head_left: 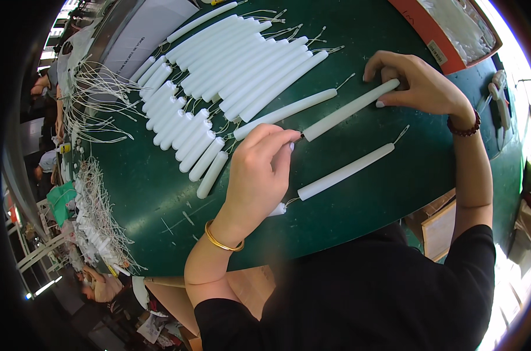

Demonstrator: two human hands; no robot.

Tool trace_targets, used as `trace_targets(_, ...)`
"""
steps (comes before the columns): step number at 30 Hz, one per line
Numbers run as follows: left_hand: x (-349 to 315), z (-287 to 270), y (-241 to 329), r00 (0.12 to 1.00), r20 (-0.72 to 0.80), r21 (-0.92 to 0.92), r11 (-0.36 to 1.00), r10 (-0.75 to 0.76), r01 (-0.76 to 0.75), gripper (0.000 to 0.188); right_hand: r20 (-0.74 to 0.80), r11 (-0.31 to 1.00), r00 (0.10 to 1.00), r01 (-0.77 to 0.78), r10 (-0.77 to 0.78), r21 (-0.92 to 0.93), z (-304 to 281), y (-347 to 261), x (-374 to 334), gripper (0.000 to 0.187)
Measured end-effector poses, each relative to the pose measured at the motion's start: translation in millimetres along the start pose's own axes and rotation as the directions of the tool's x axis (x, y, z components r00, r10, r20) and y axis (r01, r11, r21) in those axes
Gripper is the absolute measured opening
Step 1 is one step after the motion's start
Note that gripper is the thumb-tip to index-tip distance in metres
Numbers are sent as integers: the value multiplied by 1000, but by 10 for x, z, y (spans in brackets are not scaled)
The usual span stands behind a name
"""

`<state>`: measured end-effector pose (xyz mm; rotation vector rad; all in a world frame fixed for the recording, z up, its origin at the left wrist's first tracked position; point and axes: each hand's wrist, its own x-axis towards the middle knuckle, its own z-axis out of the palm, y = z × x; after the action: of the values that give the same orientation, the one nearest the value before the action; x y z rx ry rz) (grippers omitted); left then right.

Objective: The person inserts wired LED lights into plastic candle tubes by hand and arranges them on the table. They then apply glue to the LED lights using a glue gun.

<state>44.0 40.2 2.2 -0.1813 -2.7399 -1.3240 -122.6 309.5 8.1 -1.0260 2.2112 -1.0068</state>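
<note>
A slim white tube (350,112) slants across the middle of the green table. My right hand (417,82) is closed round its upper right end, thumb below and fingers above. At the tube's lower left end my left hand (256,169) pinches something small and dark, too small to name. One white tube with a wire loop (346,171) lies nearer me, joined by a thin wire to a short white piece (278,209), partly hidden by my left hand. Just beyond my hands lies a similar tube (289,113), a wire at its far end.
Many white tubes (242,58) lie side by side farther off, with a row of shorter white pieces (186,131) wired to them. Bundles of thin white wires (96,99) hang at the left edge. An orange-red box (435,41) of clear bags stands at the far right, near pliers (500,99).
</note>
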Motion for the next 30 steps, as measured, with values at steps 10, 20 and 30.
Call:
trace_targets(10, 17, 0, -11, 1000, -8, 44, 999, 9, -9, 16, -49, 996, 998, 40, -44, -74, -2, 50, 11, 20)
trace_targets(20, 15, 47, -40, 996, -62, -85, 995, -61, 56, 27, -102, 993, 989, 98, -104, -65, 37, 75, 43, 22)
trace_targets(30, 47, 41, 6, 999, -42, 32, 999, 24, -22, 33, -51, 998, 997, 64, -64, -2, 5, 102, 55, 17)
